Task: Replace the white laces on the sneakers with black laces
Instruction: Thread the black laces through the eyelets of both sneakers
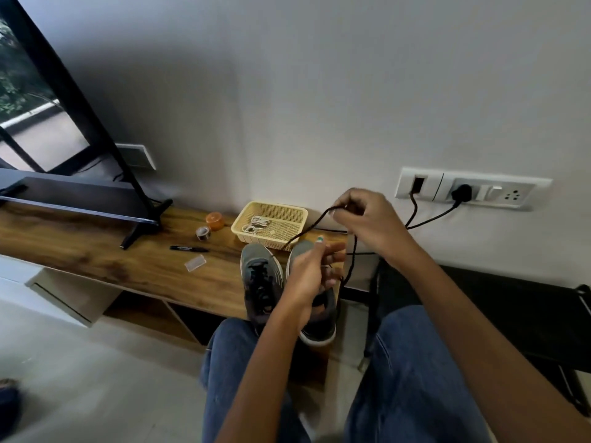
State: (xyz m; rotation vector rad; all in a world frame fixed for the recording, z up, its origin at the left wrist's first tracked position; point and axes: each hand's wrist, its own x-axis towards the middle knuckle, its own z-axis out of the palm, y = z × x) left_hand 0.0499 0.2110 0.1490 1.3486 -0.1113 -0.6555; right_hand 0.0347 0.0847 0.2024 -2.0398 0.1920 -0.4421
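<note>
Head-worn view, angled down, close over wooden shelf [96, 251]

Both forearms reached forward from the bottom edge over jean-clad thighs. Left hand [307, 276] sat lower, palm turned inward, fingers curled round the right sneaker [315, 314] and pinching the black lace [351, 257] near its eyelets. Right hand [364, 219] was raised higher and farther forward, wrist bent, fingertips pinched on the lace, drawing a loop up and taut.
</note>
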